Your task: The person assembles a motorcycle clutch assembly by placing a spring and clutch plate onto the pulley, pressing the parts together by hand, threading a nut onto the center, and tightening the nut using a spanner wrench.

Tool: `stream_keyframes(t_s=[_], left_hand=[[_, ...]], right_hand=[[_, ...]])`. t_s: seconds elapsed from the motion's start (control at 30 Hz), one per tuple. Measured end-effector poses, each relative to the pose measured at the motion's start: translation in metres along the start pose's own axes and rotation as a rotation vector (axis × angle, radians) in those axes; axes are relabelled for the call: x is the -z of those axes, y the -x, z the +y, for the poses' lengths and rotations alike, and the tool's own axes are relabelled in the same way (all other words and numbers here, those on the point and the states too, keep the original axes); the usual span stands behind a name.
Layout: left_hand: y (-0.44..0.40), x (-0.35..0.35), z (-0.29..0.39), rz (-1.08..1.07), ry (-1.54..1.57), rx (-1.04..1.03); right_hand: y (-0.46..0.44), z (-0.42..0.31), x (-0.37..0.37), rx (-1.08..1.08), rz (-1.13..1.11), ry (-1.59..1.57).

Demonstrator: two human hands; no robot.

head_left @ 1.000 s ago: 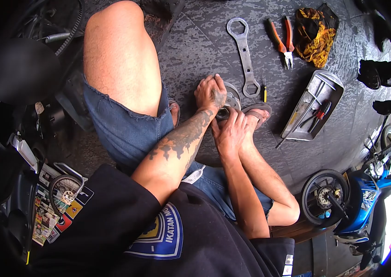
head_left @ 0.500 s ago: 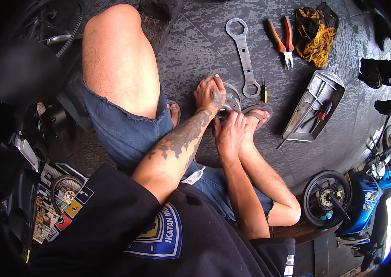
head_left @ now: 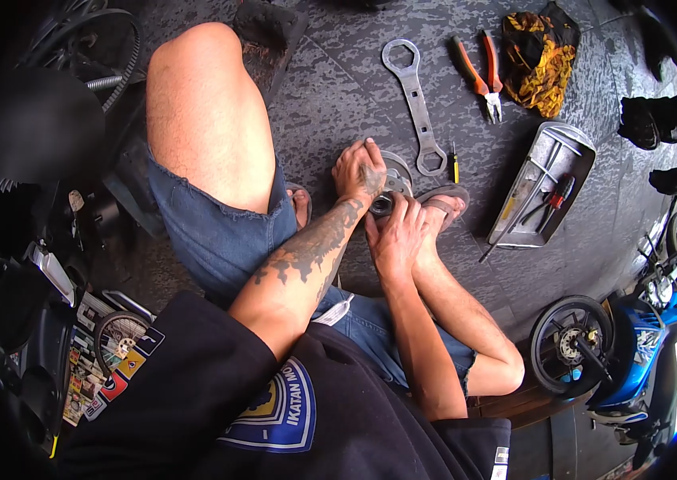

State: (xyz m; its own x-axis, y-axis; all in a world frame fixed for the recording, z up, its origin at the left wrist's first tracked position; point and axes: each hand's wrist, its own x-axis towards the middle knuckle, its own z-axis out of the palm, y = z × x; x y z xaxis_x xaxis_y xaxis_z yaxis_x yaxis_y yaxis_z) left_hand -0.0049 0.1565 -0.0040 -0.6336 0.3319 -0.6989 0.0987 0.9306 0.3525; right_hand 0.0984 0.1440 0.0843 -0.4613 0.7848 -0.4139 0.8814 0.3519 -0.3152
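Observation:
A round metal pulley-like part (head_left: 399, 170) with a dark hub (head_left: 382, 206) sits low between my feet. My left hand (head_left: 359, 170) is closed on its left side, with the fingertips partly hidden. My right hand (head_left: 399, 240) has its fingers bent over the near side, beside the hub. Both hands cover much of the part. Just beyond it lies a long flat ring spanner (head_left: 417, 100) with a large hexagonal hole at each end. A small yellow-handled screwdriver (head_left: 456, 168) rests near the spanner's lower end.
Orange-handled pliers (head_left: 482, 80) and a black-and-yellow cloth (head_left: 542, 68) lie farther out. To the right stands a metal tray (head_left: 524, 232) holding tools. My right sandalled foot (head_left: 444, 210) is close to the part. A blue motorcycle (head_left: 630, 352) stands at the far right.
The view has shifted slightly. My right hand sits a little lower relative to the round part, and more of the hub shows. Both hands stay on the part.

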Motion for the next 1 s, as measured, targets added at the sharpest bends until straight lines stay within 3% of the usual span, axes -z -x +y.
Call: stream_keyframes(t_s=[0.2,0.3,0.4,0.47,0.6,0.7,0.77,0.9,0.97,1.0], left_hand=[[0.0046,0.0037,0.0002,-0.014,0.015,0.017],[0.0013,0.0026,0.0001,-0.013,0.015,0.007],[0.0011,0.0021,-0.0006,-0.012,0.034,0.002],[0.0033,0.0033,0.0002,-0.018,0.023,0.013],[0.0024,0.0020,-0.0010,-0.013,0.012,0.000],[0.0021,0.0022,-0.0012,-0.012,0.026,-0.007],[0.0034,0.0028,-0.0002,0.004,0.016,-0.019],[0.0002,-0.0018,-0.0023,0.026,-0.003,-0.011],[0.0026,0.0010,-0.0023,0.017,0.008,-0.017],[0.0031,0.0026,-0.0014,0.003,0.013,-0.017]], right_hand=[[0.0053,0.0028,-0.0061,-0.130,-0.180,0.037],[0.0018,0.0010,-0.0048,-0.126,-0.107,0.028],[0.0002,0.0006,-0.0020,0.011,-0.044,0.012],[0.0016,0.0012,-0.0040,-0.111,-0.128,0.031],[0.0024,0.0011,-0.0045,-0.137,-0.087,0.030],[0.0016,0.0014,-0.0012,-0.003,0.007,-0.051],[0.0032,0.0023,-0.0002,-0.144,-0.123,0.000],[0.0003,0.0022,-0.0007,-0.135,-0.083,0.042],[0.0015,0.0012,0.0026,-0.021,0.012,-0.076],[0.0040,0.0048,0.0026,0.018,-0.043,-0.055]])
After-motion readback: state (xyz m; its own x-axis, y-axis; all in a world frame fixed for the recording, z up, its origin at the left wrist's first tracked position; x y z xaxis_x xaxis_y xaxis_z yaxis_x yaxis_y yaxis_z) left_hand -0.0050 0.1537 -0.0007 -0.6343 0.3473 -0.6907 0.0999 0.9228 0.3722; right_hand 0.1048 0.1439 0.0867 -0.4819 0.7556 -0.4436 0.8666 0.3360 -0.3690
